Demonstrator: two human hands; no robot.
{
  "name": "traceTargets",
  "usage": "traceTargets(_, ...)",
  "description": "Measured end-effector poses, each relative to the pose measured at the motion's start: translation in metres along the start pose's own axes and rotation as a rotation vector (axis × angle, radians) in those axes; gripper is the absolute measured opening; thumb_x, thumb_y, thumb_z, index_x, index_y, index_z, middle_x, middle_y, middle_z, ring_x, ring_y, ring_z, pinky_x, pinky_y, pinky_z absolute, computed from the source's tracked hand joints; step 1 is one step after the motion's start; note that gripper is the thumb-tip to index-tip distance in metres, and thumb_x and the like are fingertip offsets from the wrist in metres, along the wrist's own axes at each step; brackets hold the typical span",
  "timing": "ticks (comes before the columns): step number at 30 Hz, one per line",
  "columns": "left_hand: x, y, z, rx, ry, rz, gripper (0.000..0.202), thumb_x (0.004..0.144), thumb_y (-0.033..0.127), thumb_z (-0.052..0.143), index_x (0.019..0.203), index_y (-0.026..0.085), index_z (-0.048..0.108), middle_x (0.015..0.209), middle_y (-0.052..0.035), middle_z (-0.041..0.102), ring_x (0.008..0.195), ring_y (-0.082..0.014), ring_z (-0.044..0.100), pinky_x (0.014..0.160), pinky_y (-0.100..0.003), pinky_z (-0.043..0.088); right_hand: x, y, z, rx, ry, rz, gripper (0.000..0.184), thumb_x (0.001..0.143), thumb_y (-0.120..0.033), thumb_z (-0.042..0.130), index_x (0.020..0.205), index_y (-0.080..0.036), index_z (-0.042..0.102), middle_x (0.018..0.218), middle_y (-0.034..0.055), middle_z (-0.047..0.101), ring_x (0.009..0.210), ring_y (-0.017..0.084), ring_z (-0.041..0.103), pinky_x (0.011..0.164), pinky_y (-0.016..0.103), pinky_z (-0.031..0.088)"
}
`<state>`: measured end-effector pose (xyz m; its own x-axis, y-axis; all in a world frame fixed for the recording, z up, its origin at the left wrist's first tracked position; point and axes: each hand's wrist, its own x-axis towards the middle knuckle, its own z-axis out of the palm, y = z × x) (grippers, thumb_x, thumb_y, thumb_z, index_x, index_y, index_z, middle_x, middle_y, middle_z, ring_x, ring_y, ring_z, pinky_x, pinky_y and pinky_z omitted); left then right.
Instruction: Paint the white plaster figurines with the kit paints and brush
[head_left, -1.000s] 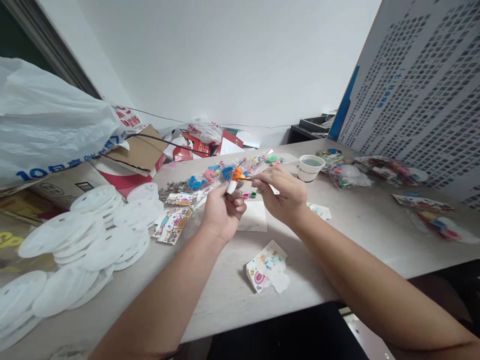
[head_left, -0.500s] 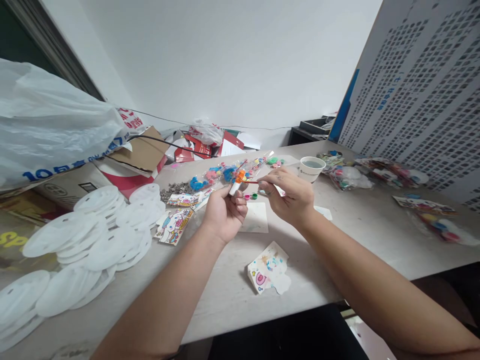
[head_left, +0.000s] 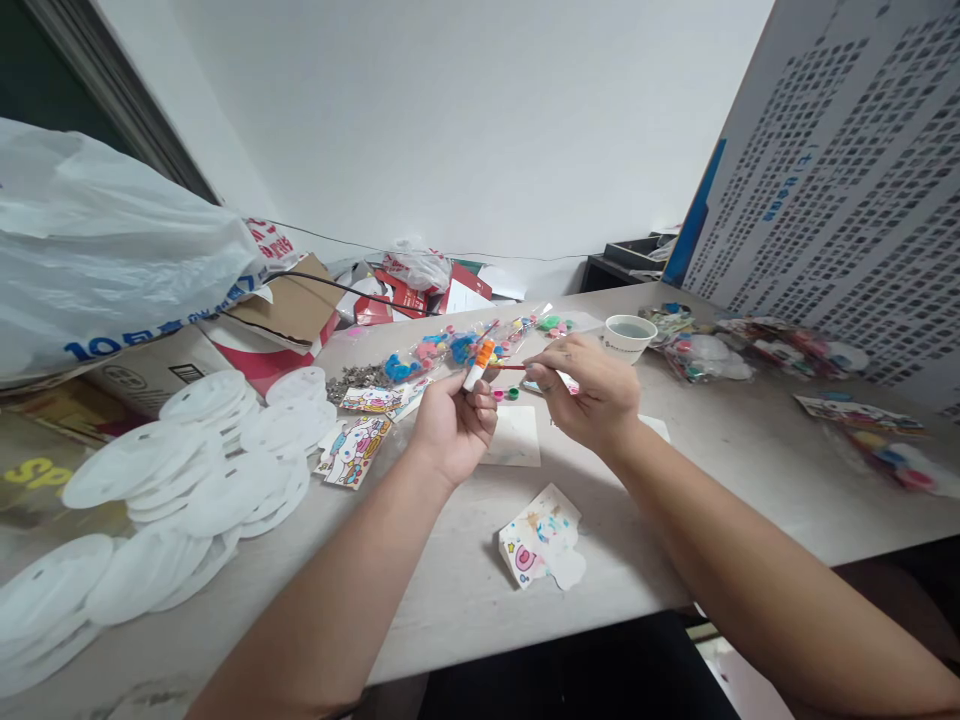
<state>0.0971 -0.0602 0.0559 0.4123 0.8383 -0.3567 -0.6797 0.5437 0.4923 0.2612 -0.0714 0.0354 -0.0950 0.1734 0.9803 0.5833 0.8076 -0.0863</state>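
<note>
My left hand (head_left: 454,430) is closed around the lower end of a small white piece with orange paint on its upper part (head_left: 484,354). Its exact shape is too small to make out. Between thumb and fingers, my right hand (head_left: 591,392) pinches a thin red-handled paintbrush (head_left: 513,367). The brush points left, its tip at the right side of the painted piece; whether they touch I cannot tell. Just below the brush sit small paint pots, a green one (head_left: 513,394) among them. A white paper sheet (head_left: 519,440) lies beneath, between my hands.
A paper cup (head_left: 628,336) of liquid stands beyond my right hand. Bagged colourful pieces (head_left: 709,358) lie to the right. On the left are stacked white discs (head_left: 225,495) and printed cards (head_left: 354,450). A paint-stained card (head_left: 544,540) lies near the front edge.
The white piece is tilted slightly more to the right, and the brush tip sits lower along its side. The whole view has shifted a little. Both hands keep their holds.
</note>
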Motion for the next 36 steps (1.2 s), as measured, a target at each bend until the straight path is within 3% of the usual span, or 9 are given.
traceTargets(4, 0.004, -0.004, -0.004, 0.087, 0.018, 0.090, 0.026, 0.097, 0.021, 0.044, 0.090, 0.004, 0.063, 0.051, 0.0023, 0.055, 0.039, -0.0035, 0.050, 0.038, -0.011, 0.038, -0.002, -0.001, -0.003, 0.051, 0.112, 0.097, 0.011, 0.088, -0.012, 0.062, 0.086, -0.021, 0.069, 0.068, 0.0016, 0.067, 0.064, 0.015, 0.061, 0.063, 0.033, 0.052)
traceTargets(9, 0.017, -0.013, -0.011, 0.432, 0.081, 0.432, 0.025, 0.098, 0.026, 0.046, 0.080, 0.013, 0.058, 0.057, -0.0034, 0.066, 0.046, -0.0100, 0.061, 0.047, -0.018, 0.048, -0.001, 0.000, -0.004, 0.053, 0.309, 0.291, 0.011, 0.092, -0.021, 0.062, 0.086, -0.021, 0.070, 0.068, 0.0004, 0.068, 0.062, 0.013, 0.063, 0.061, 0.030, 0.051)
traceTargets(11, 0.021, -0.017, -0.013, 0.558, 0.141, 0.501, 0.027, 0.100, 0.029, 0.045, 0.081, 0.014, 0.057, 0.061, -0.0067, 0.070, 0.050, -0.0128, 0.065, 0.050, -0.021, 0.051, 0.000, 0.003, -0.005, 0.052, 0.350, 0.391, 0.015, 0.093, -0.027, 0.062, 0.083, -0.020, 0.070, 0.066, -0.0001, 0.067, 0.060, 0.012, 0.063, 0.060, 0.027, 0.050)
traceTargets(14, 0.020, -0.024, -0.012, 0.537, 0.184, 0.434, 0.025, 0.101, 0.027, 0.045, 0.086, 0.013, 0.058, 0.068, -0.0104, 0.073, 0.057, -0.0147, 0.069, 0.058, -0.024, 0.056, 0.001, 0.012, -0.006, 0.120, 0.305, 0.557, 0.027, 0.092, -0.038, 0.064, 0.075, -0.018, 0.069, 0.061, -0.0004, 0.065, 0.057, 0.011, 0.060, 0.056, 0.025, 0.048)
traceTargets(17, 0.017, -0.031, -0.011, 0.399, 0.150, 0.301, 0.022, 0.101, 0.022, 0.043, 0.092, 0.010, 0.059, 0.077, -0.0137, 0.074, 0.066, -0.0148, 0.072, 0.068, -0.026, 0.060, 0.000, 0.021, -0.007, 0.203, 0.196, 0.698, 0.042, 0.086, -0.052, 0.067, 0.064, -0.017, 0.064, 0.056, -0.0005, 0.061, 0.053, 0.010, 0.054, 0.053, 0.024, 0.045)
traceTargets(21, 0.016, -0.039, -0.010, 0.210, 0.123, 0.208, 0.016, 0.100, 0.015, 0.042, 0.100, 0.009, 0.057, 0.084, -0.0156, 0.074, 0.077, -0.0167, 0.074, 0.079, -0.028, 0.062, -0.002, 0.026, -0.009, 0.244, 0.147, 0.800, 0.050, 0.083, -0.058, 0.067, 0.057, -0.017, 0.060, 0.053, -0.0012, 0.055, 0.050, 0.008, 0.047, 0.050, 0.023, 0.040)
traceTargets(27, 0.012, -0.041, -0.004, 0.124, -0.009, 0.225, 0.020, 0.101, 0.013, 0.038, 0.109, 0.007, 0.055, 0.097, -0.0189, 0.074, 0.090, -0.0186, 0.075, 0.089, -0.029, 0.059, -0.001, 0.019, -0.007, 0.318, 0.021, 0.834, 0.049, 0.081, -0.058, 0.070, 0.059, -0.016, 0.060, 0.050, -0.0020, 0.054, 0.043, 0.006, 0.041, 0.042, 0.021, 0.033)
traceTargets(33, 0.004, -0.051, 0.001, 0.235, -0.081, 0.302, 0.019, 0.102, 0.016, 0.039, 0.104, 0.010, 0.057, 0.099, -0.0146, 0.075, 0.090, -0.0154, 0.073, 0.099, -0.034, 0.054, -0.004, 0.010, -0.001, 0.300, 0.019, 0.695, 0.037, 0.086, -0.051, 0.068, 0.075, -0.016, 0.066, 0.059, 0.0000, 0.062, 0.054, 0.010, 0.056, 0.052, 0.023, 0.046)
traceTargets(36, 0.004, -0.054, 0.000, 0.267, -0.101, 0.326, 0.017, 0.102, 0.016, 0.040, 0.099, 0.012, 0.057, 0.101, -0.0139, 0.075, 0.092, -0.0158, 0.073, 0.101, -0.037, 0.052, -0.006, 0.011, -0.003, 0.186, -0.016, 0.628, 0.030, 0.089, -0.045, 0.066, 0.077, -0.017, 0.067, 0.063, 0.0006, 0.065, 0.057, 0.011, 0.059, 0.056, 0.025, 0.047)
